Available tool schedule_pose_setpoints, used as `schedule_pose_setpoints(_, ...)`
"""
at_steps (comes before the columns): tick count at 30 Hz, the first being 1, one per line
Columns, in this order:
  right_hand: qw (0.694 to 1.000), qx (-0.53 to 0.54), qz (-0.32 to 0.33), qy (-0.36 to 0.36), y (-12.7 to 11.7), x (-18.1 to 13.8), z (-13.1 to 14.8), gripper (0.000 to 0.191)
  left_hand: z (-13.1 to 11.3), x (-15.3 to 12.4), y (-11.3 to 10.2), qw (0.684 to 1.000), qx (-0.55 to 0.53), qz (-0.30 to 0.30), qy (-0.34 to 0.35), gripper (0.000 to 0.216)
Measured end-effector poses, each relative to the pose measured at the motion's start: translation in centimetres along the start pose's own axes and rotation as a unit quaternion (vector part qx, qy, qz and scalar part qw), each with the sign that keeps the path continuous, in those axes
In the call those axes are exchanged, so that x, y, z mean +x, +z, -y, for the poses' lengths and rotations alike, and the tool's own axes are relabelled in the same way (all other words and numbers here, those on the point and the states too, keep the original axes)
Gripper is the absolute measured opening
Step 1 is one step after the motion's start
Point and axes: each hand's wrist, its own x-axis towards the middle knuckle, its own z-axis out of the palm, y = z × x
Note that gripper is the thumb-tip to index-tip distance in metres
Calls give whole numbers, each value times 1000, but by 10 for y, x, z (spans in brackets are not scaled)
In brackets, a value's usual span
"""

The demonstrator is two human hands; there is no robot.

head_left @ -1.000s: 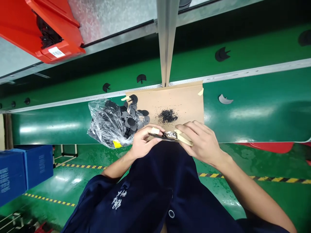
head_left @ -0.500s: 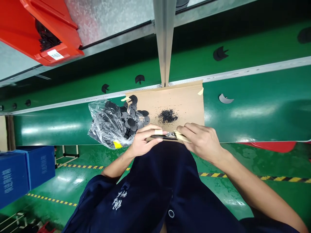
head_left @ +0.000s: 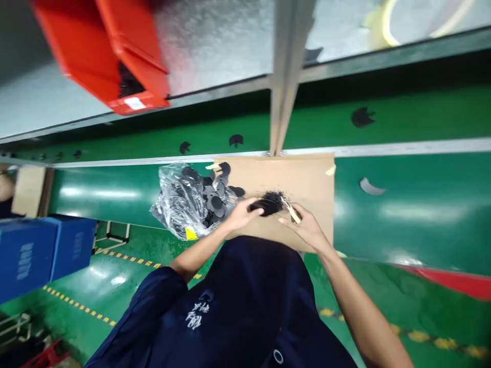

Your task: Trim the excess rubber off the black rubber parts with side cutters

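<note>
My left hand pinches a black round plastic disc at its left edge, over the brown cardboard sheet. In my right hand is a pair of nippers with cream handles; its jaws are at the disc's right side, blurred, so whether they touch it I cannot tell. Just behind the disc lies a heap of small black bits, partly hidden. Left of my left hand, several dark discs spill from a clear plastic bag with a yellow label.
A metal post rises behind the cardboard. Dark cut pieces lie along the green strip behind, and a grey crescent piece rests to the right. A red bin stands on the upper shelf; blue boxes are at left.
Both hands have moved forward from the bench's front edge to the heap of bits. The disc now lies flatter above the cardboard, with the nippers at its right. The camera view has shifted.
</note>
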Motion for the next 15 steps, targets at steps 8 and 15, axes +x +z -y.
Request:
schedule_pose_setpoints(8,994,107,-16,2,42,34,14,42,29,7,-20,999,5,46,-24,40)
schedule_pose_setpoints(15,998,25,-54,12,60,46,15,48,48,52,-105,994,67,88,-24,20)
